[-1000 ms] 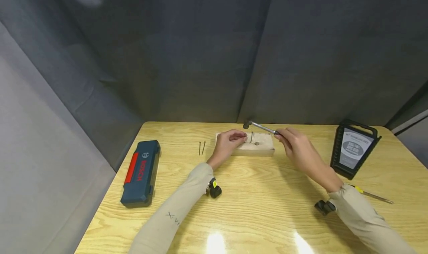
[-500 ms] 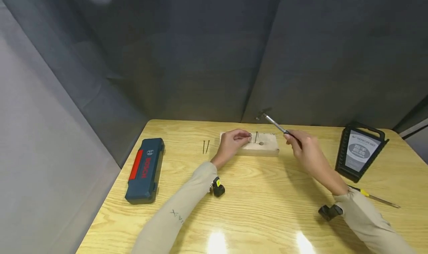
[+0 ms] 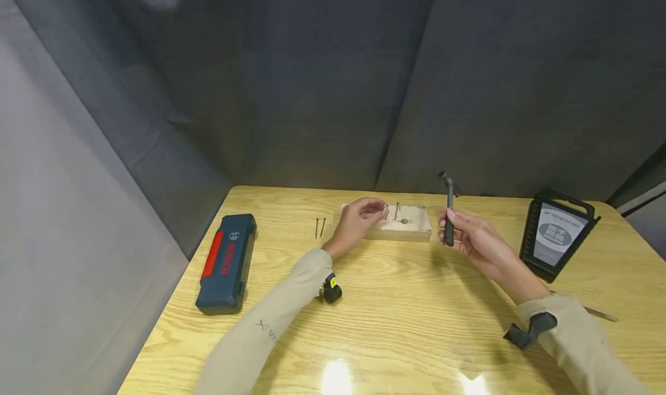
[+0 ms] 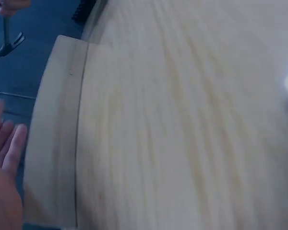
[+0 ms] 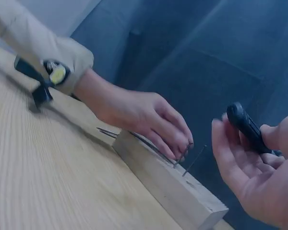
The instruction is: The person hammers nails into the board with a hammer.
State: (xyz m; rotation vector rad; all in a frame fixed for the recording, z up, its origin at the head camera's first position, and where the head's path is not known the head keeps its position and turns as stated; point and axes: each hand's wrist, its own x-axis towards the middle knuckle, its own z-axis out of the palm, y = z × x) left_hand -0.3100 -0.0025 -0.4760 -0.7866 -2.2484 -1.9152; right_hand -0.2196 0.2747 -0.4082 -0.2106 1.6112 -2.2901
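Note:
A pale wooden block (image 3: 411,224) lies near the far edge of the table. Two nails stand in its top. My left hand (image 3: 359,221) is over the block's left part, thumb and fingertips around the left nail (image 5: 184,155); they seem to pinch it, though the contact is partly hidden. The other nail (image 3: 397,211) stands free to its right, beside a dark round spot on the wood. To the right of the block, my right hand (image 3: 478,239) holds a claw hammer (image 3: 450,210) by its black handle, the head upward and the fingers loosely around the grip.
Two loose nails (image 3: 319,228) lie left of the block. A blue and red Bosch case (image 3: 227,265) is at the left, a black wrench-set holder (image 3: 557,236) at the right. A screwdriver (image 3: 600,314) lies partly behind the right forearm. A dark curtain (image 3: 312,94) hangs behind the table.
The hammer has swung up and to the right, away from the nails, and turned upright as my right hand rolled palm inward. My left hand has stayed at the left nail.

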